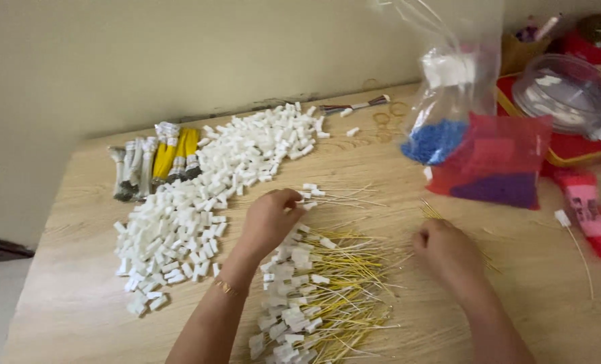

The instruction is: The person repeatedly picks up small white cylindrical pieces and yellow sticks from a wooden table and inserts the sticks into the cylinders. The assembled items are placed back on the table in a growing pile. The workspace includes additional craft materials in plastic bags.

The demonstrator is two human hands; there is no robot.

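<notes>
Left hand [268, 219] hides its connector; right hand [448, 253] covers yellow wires [354, 283].

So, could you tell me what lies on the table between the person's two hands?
In the head view, loose yellow wires with white connectors fan across the table between the left hand and the right hand.

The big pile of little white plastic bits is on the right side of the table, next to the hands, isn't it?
Not quite. The head view shows the white pile on the table's left side, beside the left hand. The right hand rests over by the yellow wires.
</notes>
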